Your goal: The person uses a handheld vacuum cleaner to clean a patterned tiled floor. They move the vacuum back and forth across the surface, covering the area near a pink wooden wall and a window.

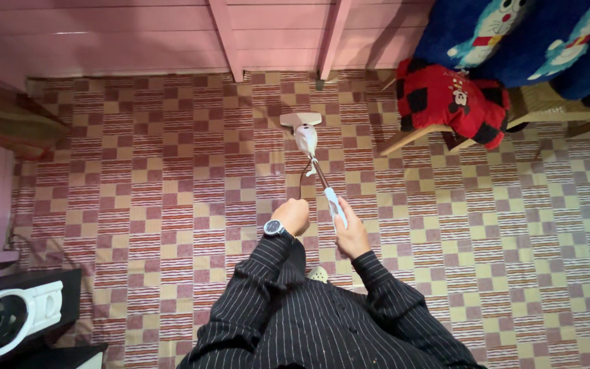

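Checkered red-and-cream floor (pixel 138 178) filled the frame below a pink wall (pixel 104 34); right hand (pixel 351 232) gripped the white vacuum (pixel 306 137) handle, left hand (pixel 293 216) closed on its cord.

Both arms are extended forward and downward, sleeved in dark pinstriped cloth. The left hand (pixel 292 216) is closed into a loose fist, knuckles up, a wristwatch (pixel 274 227) worn at the wrist. The right hand (pixel 352 234) is wrapped around a handle, thumb laid along the top, held just beside the left.
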